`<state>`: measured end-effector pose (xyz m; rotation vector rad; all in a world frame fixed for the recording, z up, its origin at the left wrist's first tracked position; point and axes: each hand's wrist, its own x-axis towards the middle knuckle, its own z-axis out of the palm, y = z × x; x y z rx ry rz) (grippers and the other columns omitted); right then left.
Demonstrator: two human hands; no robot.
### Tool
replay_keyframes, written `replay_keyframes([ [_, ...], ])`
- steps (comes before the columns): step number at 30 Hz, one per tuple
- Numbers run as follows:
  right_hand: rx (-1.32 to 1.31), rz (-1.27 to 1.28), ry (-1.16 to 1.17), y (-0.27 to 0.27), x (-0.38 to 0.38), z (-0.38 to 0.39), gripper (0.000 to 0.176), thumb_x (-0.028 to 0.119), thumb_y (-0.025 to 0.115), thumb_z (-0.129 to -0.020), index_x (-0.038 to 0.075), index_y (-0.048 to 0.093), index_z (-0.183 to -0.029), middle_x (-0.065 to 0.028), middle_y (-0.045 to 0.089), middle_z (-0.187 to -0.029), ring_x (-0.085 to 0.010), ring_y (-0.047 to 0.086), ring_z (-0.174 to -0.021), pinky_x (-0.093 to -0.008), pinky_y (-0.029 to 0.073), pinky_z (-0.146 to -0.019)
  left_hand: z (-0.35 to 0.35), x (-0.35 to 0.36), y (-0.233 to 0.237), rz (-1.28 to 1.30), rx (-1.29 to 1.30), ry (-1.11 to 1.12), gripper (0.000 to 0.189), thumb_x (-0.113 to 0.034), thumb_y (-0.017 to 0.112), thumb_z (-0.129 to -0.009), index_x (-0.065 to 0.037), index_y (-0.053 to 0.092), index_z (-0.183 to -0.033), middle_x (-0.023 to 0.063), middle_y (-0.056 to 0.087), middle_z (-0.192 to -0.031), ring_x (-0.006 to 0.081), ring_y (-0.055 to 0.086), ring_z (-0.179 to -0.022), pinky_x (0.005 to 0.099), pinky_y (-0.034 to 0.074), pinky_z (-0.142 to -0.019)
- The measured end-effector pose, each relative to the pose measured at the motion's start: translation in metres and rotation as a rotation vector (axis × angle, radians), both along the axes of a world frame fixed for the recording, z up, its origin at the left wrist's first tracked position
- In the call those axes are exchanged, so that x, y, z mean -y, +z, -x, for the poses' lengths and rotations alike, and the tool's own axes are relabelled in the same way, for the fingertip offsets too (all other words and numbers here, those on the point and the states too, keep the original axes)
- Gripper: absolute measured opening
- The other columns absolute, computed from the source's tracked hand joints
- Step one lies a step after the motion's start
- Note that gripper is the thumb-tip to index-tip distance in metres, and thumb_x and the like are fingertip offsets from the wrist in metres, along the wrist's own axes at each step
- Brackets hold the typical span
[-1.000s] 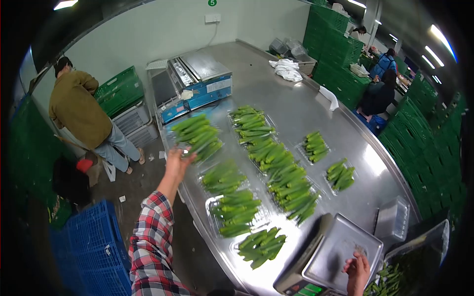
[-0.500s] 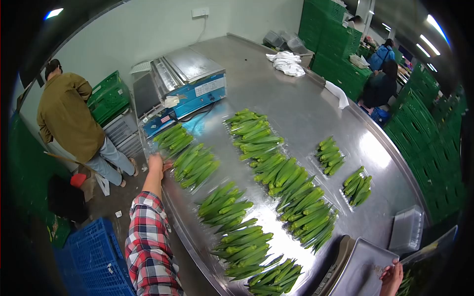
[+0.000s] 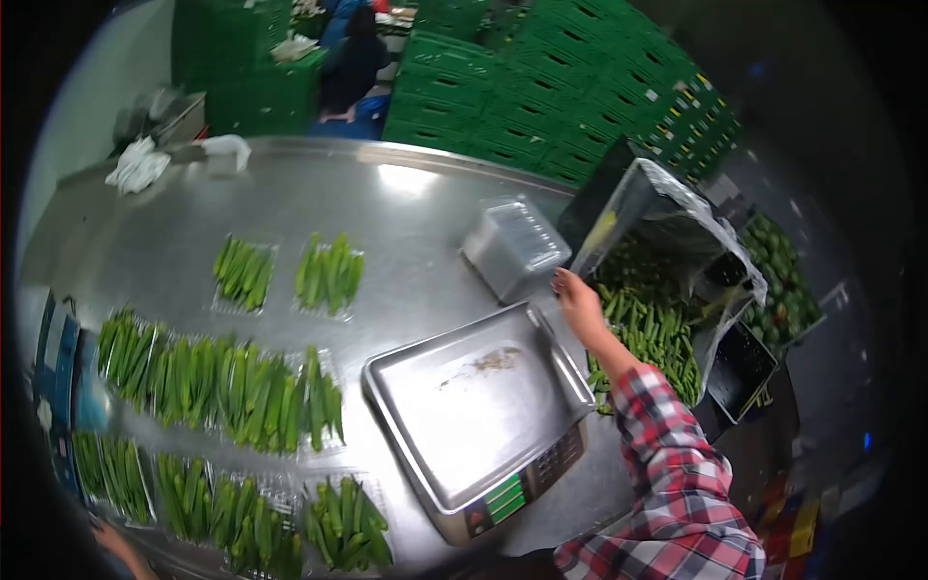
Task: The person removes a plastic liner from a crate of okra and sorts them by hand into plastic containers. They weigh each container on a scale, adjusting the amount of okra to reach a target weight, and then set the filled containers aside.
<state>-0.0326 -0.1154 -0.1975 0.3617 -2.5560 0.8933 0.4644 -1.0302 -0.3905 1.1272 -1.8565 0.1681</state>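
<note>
Hands (image 3: 578,307) (image 3: 123,551) flank okra (image 3: 261,401) and scale (image 3: 464,416), its display (image 3: 505,497) illegible.

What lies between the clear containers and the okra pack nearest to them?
The head view shows only bare metal tabletop between the clear containers and that okra pack.

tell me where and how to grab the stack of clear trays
The stack of clear trays is probably best gripped at its near right corner, coming from the right: that corner juts toward the right hand, while the scale sits nearer.
</note>
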Motion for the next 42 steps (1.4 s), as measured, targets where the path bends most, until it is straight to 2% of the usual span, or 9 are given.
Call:
replay_keyframes([
  [2,0.044,-0.324,-0.098,0.005,0.004,-0.014,0.050,-0.006,0.044,-0.074,-0.002,0.040,-0.124,-0.0226,0.049,-0.120,-0.0356,0.047,-0.112,-0.0386,0.037,-0.096,-0.017,-0.019,0.007,0.051,-0.050,-0.054,0.032,-0.018,0.042,-0.091,0.007,0.052,-0.109,0.0172,0.062,-0.098,0.0314,0.060,-0.084,0.0394,0.044,-0.082],
  [5,-0.092,-0.702,-0.012,-0.013,-0.008,0.059,0.055,-0.004,0.044,-0.073,0.001,0.039,-0.128,-0.0223,0.043,-0.127,-0.0327,0.043,-0.117,-0.0377,0.034,-0.099,0.045,-0.215,0.127,-0.486,-0.073,-0.219,0.039,-0.027,0.046,-0.091,0.002,0.050,-0.118,0.0198,0.054,-0.114,0.0311,0.054,-0.100,0.0358,0.039,-0.090],
  [11,-0.013,-0.964,0.220,0.008,-0.010,0.085,0.012,0.008,0.051,-0.075,0.006,0.058,-0.084,-0.0104,0.056,-0.091,-0.0266,0.053,-0.095,-0.0389,0.041,-0.081,0.038,-0.347,0.174,-0.843,-0.082,-0.459,0.039,-0.024,0.047,-0.092,0.005,0.049,-0.118,0.0199,0.058,-0.107,0.0263,0.057,-0.094,0.0331,0.044,-0.083],
  [18,-0.123,-0.852,0.345,0.024,-0.025,0.093,0.006,0.011,0.055,-0.072,0.010,0.056,-0.078,-0.0090,0.055,-0.081,-0.0284,0.055,-0.081,-0.0392,0.041,-0.074,0.057,-0.425,0.222,-1.013,-0.167,-0.656,0.032,-0.017,0.047,-0.092,0.005,0.050,-0.116,0.0125,0.059,-0.100,0.0183,0.057,-0.087,0.0282,0.046,-0.079],
  [23,-0.365,-0.286,0.224,0.031,-0.062,-0.034,0.019,0.001,0.055,-0.068,0.008,0.058,-0.085,-0.0112,0.054,-0.085,-0.0305,0.052,-0.082,-0.0402,0.042,-0.072,0.127,-0.524,0.257,-1.028,-0.079,-0.947,0.028,-0.016,0.046,-0.093,0.004,0.052,-0.112,0.0142,0.060,-0.099,0.0196,0.057,-0.086,0.0312,0.046,-0.081],
  [29,-0.079,-0.323,0.035,0.013,-0.151,-0.280,0.030,-0.005,0.054,-0.063,0.006,0.056,-0.091,-0.0132,0.052,-0.104,-0.0347,0.047,-0.105,-0.0421,0.040,-0.087,0.197,-0.663,0.219,-1.357,-0.012,-1.591,0.027,-0.008,0.042,-0.090,0.005,0.050,-0.113,0.0146,0.059,-0.104,0.0188,0.059,-0.092,0.0305,0.044,-0.085],
  [34,0.276,-0.356,-0.008,0.000,-0.208,-0.405,0.031,-0.001,0.055,-0.067,0.010,0.056,-0.096,-0.0134,0.050,-0.117,-0.0334,0.042,-0.117,-0.0411,0.037,-0.097,0.230,-0.791,0.224,-0.789,0.301,-2.162,0.031,0.001,0.056,-0.074,0.001,0.056,-0.106,0.0161,0.058,-0.104,0.0312,0.054,-0.098,0.0365,0.042,-0.086],
  [38,0.325,-0.279,0.122,-0.060,-0.256,-0.426,0.033,0.005,0.053,-0.072,0.015,0.057,-0.104,-0.0134,0.048,-0.121,-0.0316,0.041,-0.119,-0.0406,0.036,-0.098,0.217,-0.872,0.183,-0.407,0.746,-2.375,0.046,-0.023,0.065,-0.076,-0.004,0.052,-0.116,0.0146,0.052,-0.118,0.0308,0.046,-0.113,0.0431,0.035,-0.095],
  [42,0.335,-0.336,0.074,-0.060,-0.300,-0.393,0.039,0.004,0.050,-0.074,0.013,0.055,-0.112,-0.0124,0.048,-0.121,-0.0295,0.041,-0.120,-0.0403,0.035,-0.099,0.189,-0.911,0.118,-0.118,1.044,-2.188,0.043,-0.032,0.062,-0.077,-0.010,0.056,-0.113,0.0124,0.046,-0.126,0.0302,0.038,-0.120,0.0497,0.028,-0.099],
])
